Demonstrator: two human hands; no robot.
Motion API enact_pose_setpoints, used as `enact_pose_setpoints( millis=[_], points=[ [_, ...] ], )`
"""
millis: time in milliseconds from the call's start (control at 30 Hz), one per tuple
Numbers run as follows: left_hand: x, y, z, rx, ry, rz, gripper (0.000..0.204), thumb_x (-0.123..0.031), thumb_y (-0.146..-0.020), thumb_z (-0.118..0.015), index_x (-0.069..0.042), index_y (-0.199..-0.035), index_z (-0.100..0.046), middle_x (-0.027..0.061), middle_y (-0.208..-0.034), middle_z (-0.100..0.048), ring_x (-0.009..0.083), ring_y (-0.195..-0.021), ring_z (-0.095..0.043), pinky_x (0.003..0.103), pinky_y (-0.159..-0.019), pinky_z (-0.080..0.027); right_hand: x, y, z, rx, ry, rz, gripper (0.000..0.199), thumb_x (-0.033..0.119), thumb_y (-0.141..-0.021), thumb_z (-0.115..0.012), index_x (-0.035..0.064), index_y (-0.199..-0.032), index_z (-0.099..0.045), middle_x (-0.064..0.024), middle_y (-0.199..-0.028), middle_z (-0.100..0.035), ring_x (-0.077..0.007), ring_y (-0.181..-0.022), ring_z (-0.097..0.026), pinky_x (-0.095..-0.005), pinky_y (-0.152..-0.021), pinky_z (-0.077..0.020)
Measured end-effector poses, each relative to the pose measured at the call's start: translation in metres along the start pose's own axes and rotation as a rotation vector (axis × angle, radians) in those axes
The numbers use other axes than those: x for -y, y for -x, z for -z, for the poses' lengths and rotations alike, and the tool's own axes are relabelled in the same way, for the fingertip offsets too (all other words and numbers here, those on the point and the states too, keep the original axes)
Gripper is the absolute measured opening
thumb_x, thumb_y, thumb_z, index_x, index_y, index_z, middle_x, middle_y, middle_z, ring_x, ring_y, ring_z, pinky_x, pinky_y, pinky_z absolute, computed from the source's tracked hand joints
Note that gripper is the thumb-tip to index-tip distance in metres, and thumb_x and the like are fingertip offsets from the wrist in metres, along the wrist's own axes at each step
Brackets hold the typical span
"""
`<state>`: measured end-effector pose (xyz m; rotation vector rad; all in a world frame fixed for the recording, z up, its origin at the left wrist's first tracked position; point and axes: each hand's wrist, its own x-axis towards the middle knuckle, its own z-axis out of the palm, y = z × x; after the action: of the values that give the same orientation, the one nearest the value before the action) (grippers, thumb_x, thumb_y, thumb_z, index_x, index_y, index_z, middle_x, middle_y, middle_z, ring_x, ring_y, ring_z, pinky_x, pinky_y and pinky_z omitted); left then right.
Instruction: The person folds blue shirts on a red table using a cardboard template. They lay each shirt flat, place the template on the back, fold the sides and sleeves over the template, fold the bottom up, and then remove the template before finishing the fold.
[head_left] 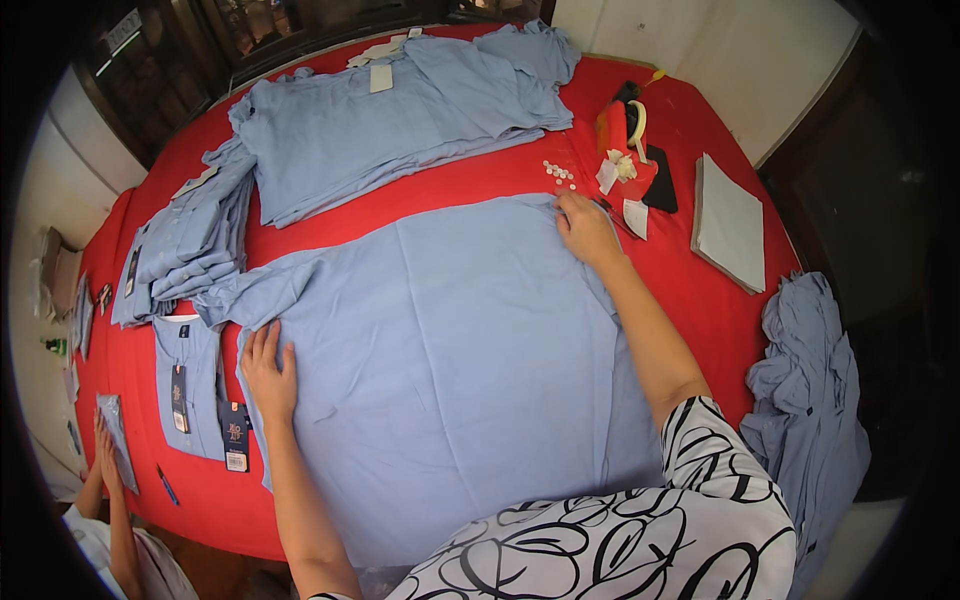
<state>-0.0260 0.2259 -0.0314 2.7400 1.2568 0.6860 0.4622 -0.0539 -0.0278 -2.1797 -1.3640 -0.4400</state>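
A light blue shirt [450, 350] lies spread over the red-covered table in front of me, with a lengthwise crease down its middle. My left hand [268, 378] rests open on the shirt's left edge, just below a short sleeve [265, 290]. At the far right corner of the cloth lies my right hand [588, 230], its fingers stretched out over the edge. Left of my left hand is a folded blue shirt [190, 395] with a dark hang tag [179, 398]; another dark tag [236, 435] lies beside it.
Blue shirts are stacked at the back [370, 140] and in a folded pile [200, 235] at left. White buttons [560, 175], a tape roll [637, 130] and a paper stack [727, 225] sit at right. Heaped blue garments [810, 390] hang off the right edge. Another person's hands [106, 450] press a packet [117, 430].
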Motion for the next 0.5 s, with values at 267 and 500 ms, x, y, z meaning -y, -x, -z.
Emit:
enact_pose_setpoints(
  millis=[267,500],
  points=[
    [-0.001,-0.001,0.002,0.013,0.001,0.013,0.043,-0.026,-0.093,-0.06,-0.013,-0.134,-0.06,0.0108,-0.139,-0.055,0.0323,-0.135,-0.041,0.045,-0.114,-0.027,0.007,-0.02,-0.006,0.068,0.086,-0.046,0.051,0.032,-0.097,-0.057,-0.0073,-0.129,-0.053,-0.0259,-0.139,-0.05,-0.0389,-0.133,-0.045,-0.0443,-0.11,-0.0386],
    [-0.003,-0.002,0.001,0.016,-0.003,0.006,0.043,-0.026,-0.093,-0.061,-0.013,-0.134,-0.06,0.0107,-0.139,-0.055,0.0322,-0.135,-0.041,0.045,-0.114,-0.028,-0.007,-0.053,-0.016,0.092,0.169,-0.045,0.062,0.04,-0.098,-0.054,-0.0093,-0.134,-0.049,-0.0265,-0.143,-0.045,-0.0385,-0.137,-0.04,-0.0433,-0.114,-0.0339]
  ],
)
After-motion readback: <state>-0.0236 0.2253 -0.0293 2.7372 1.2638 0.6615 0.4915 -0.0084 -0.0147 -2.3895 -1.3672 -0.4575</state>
